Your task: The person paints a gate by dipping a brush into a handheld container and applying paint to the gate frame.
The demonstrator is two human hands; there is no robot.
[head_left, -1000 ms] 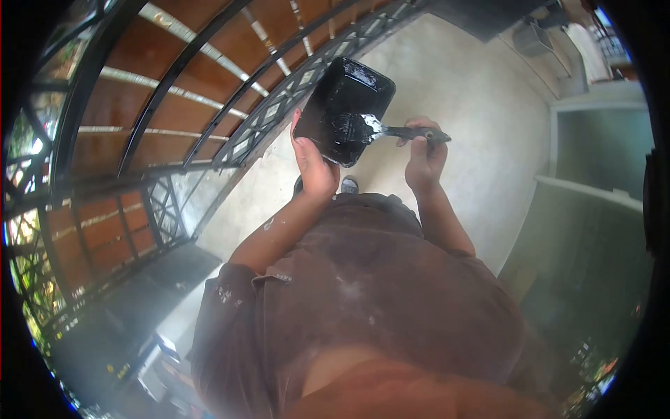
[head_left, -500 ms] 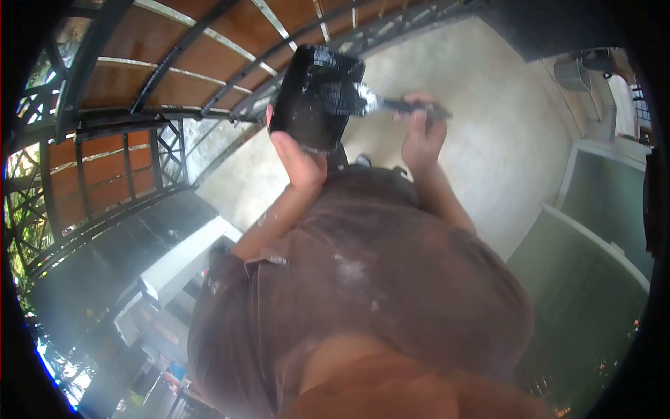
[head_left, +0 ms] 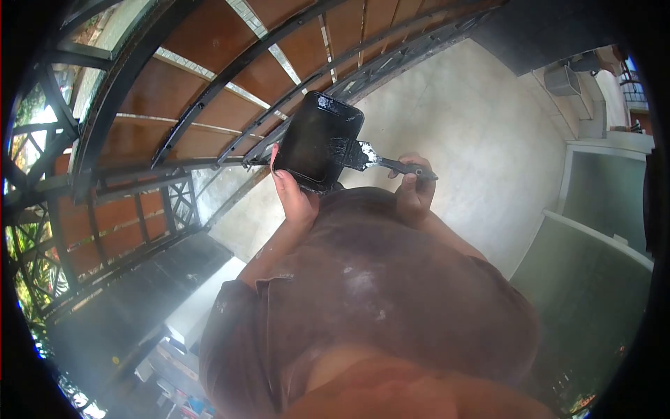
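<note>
A black rectangular paint tray, wet and shiny in patches, is held out in front of my chest. My left hand grips it at its near left edge, thumb on the rim and fingers round the side and underneath. In my right hand, closed round its dark handle, is a paintbrush pointing left. The bristle end, dark with paint and smeared white near the metal, touches or overlaps the tray's right rim; I cannot tell which.
Close ahead and to the left runs a dark metal frame with reddish-brown panels. A pale concrete floor lies beyond my hands. Frosted glass panels stand on the right, and a dark flat surface at lower left.
The tray and both hands sit lower in view. The brush has shifted from inside the tray toward its right rim. The view has turned slightly, bringing the metal frame nearer.
</note>
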